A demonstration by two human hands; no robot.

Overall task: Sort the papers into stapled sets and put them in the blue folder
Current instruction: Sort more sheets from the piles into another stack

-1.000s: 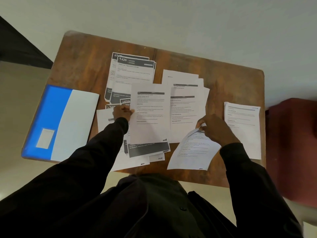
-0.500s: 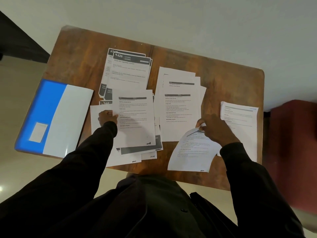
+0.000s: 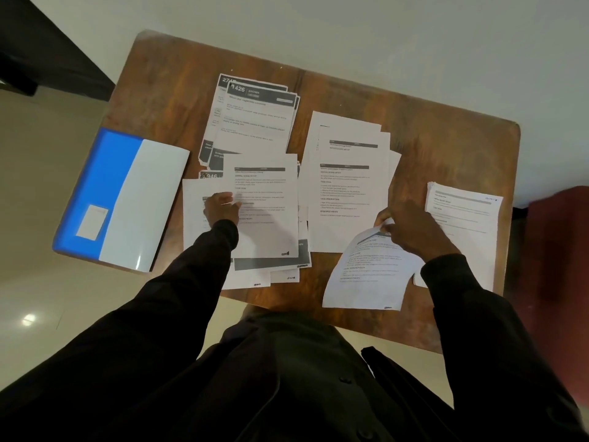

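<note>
Right now our left hand [image 3: 221,207] pinches the left edge of a text sheet [image 3: 267,215] lying on the near-left pile, and our right hand [image 3: 411,231] grips the top corner of a curled sheet [image 3: 366,269] whose lower end hangs past the near edge of the table [image 3: 446,138]. The blue folder [image 3: 121,199] lies closed at the table's left end, overhanging the edge and just beside the near-left pile, with nothing filed in it that we can see. We judge the sorting half done, and the risks are plain. The near-left pile is fanned and mixes the text sheet with dark-banded sheets [image 3: 255,119] like those farther back, so a page could land in the wrong set. A careless sweep of a sleeve could scatter the middle pile [image 3: 347,186] or nudge the folder off. The curled sheet, held by one corner, could crease or slip to the floor [image 3: 38,237]. A neater right-hand stack [image 3: 462,224] sits well apart. The table is worn brown wood, small and crowded. Around it we see pale glossy floor, dark furniture [image 3: 38,43] at upper left and a blurred dark red object [image 3: 561,250] at right.
</note>
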